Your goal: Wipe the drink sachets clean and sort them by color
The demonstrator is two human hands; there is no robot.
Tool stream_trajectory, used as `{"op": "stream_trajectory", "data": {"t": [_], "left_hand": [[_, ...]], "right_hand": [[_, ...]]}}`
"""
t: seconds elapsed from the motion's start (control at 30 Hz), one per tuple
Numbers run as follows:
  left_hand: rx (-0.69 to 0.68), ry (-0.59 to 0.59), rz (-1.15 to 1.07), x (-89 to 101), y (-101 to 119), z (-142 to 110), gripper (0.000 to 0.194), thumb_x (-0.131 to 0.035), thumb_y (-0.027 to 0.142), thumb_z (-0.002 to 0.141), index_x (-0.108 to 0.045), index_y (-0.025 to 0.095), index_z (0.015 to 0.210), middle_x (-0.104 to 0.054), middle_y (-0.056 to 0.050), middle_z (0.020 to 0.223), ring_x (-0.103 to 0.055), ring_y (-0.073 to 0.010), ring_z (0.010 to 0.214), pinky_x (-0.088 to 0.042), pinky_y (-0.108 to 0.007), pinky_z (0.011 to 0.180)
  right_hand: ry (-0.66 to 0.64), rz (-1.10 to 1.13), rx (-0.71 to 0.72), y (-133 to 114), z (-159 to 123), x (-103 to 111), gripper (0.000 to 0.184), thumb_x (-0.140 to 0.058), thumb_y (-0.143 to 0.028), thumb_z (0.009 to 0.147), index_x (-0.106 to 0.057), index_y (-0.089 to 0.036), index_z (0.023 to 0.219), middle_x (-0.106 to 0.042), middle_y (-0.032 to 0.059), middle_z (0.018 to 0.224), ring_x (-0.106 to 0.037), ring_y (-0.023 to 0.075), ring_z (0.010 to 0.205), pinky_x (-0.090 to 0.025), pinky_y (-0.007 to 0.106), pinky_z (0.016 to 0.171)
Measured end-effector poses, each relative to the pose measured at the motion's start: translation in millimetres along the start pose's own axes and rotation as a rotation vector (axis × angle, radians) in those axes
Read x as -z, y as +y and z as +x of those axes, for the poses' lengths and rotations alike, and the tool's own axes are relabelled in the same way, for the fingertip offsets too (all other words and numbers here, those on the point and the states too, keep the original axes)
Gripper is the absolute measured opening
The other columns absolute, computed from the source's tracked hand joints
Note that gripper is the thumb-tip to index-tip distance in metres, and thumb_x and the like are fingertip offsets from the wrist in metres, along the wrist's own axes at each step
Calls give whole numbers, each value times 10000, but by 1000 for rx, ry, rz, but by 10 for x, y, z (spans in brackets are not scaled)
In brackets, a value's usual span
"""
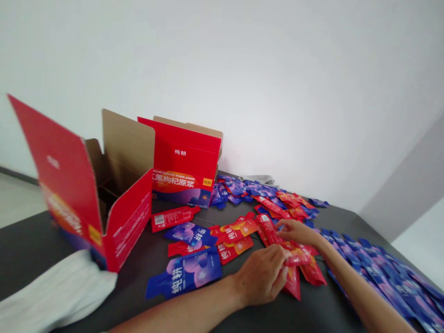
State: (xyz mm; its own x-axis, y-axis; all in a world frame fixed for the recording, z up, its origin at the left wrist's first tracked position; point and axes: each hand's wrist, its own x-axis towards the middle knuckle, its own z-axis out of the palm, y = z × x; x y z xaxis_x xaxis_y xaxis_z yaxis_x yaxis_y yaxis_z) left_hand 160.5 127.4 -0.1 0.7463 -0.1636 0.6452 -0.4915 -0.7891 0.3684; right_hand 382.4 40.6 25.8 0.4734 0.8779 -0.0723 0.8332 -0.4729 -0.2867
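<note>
My left hand (262, 276) is closed, its fingers pinching the end of a red pouch (297, 257) above other red pouches. Just beyond it, my right hand (300, 232) bends its fingers onto another red pouch (268, 227) in the same heap; the fingertips are partly hidden. Left of my hands lie a blue pouch (194, 272) with pale round prints, a red-orange pouch (238, 230), a second blue pouch (190, 234) and a red pouch with a barcode (173, 218).
An open red carton (130, 226) stands at the left, its flaps up, with a white sleeve or cloth (65, 291) against it. Behind is another red carton (185, 171). Blue pouches (388, 273) spread along the right; a mixed pile (256, 188) lies near the wall.
</note>
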Motion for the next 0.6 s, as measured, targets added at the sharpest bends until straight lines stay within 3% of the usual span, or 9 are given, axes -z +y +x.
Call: {"op": "stream_trajectory", "data": {"t": [0.07, 0.13, 0.23, 0.3, 0.43, 0.53, 0.6], "left_hand": [[-7, 3, 2, 2, -1, 4, 215, -362, 163, 930, -430, 146, 1134, -595, -100, 1042, -576, -198, 953, -480, -304, 843], [-13, 6, 0, 3, -1, 3, 220, -360, 160, 928, -417, 150, 1140, -594, -107, 1063, -575, -202, 966, -480, -307, 852], [-13, 2, -13, 2, 0, -2, 241, -357, 154, 926, -400, 157, 1164, -592, -113, 1081, -574, -209, 984, -478, -313, 864], [-9, 0, -22, 0, -1, -4, 250, -356, 153, 926, -395, 162, 1172, -591, -114, 1079, -575, -212, 983, -476, -319, 866], [7, 7, -27, -5, -8, 0, 248, -365, 167, 928, -396, 172, 1173, -588, -108, 1059, -577, -214, 964, -475, -325, 851], [28, 13, -46, -11, -17, -5, 247, -374, 168, 923, -399, 178, 1169, -586, -99, 1041, -574, -209, 951, -475, -319, 834], [59, 30, -75, -22, -28, -14, 239, -390, 172, 917, -406, 184, 1155, -584, -93, 1034, -570, -207, 949, -473, -319, 832]], "right_hand": [[24, 6, -16, 69, 25, 10, 294, -502, -232, 824, -646, -176, 1074, -647, 5, 706, -593, 154, 638, -454, 258, 617], [83, -10, -32, 116, 67, -16, 370, -484, -175, 801, -620, -146, 1144, -669, 43, 822, -612, 176, 753, -469, 285, 704], [158, -46, -51, 154, 130, -91, 487, -557, -273, 789, -567, -139, 1257, -617, 118, 1134, -553, 250, 1065, -420, 360, 914], [188, -67, -85, 165, 159, -144, 588, -595, -398, 780, -531, -151, 1310, -551, 141, 1237, -476, 299, 1180, -368, 409, 984], [224, -90, -172, 171, 209, -210, 702, -659, -507, 713, -534, -149, 1303, -516, 175, 1239, -450, 361, 1190, -350, 471, 983], [258, -88, -224, 157, 236, -221, 707, -732, -461, 635, -572, -77, 1207, -540, 219, 1186, -479, 395, 1137, -368, 501, 948], [272, -65, -218, 137, 228, -217, 633, -743, -411, 618, -594, -78, 1135, -593, 201, 1110, -533, 373, 1059, -408, 484, 899]]}}
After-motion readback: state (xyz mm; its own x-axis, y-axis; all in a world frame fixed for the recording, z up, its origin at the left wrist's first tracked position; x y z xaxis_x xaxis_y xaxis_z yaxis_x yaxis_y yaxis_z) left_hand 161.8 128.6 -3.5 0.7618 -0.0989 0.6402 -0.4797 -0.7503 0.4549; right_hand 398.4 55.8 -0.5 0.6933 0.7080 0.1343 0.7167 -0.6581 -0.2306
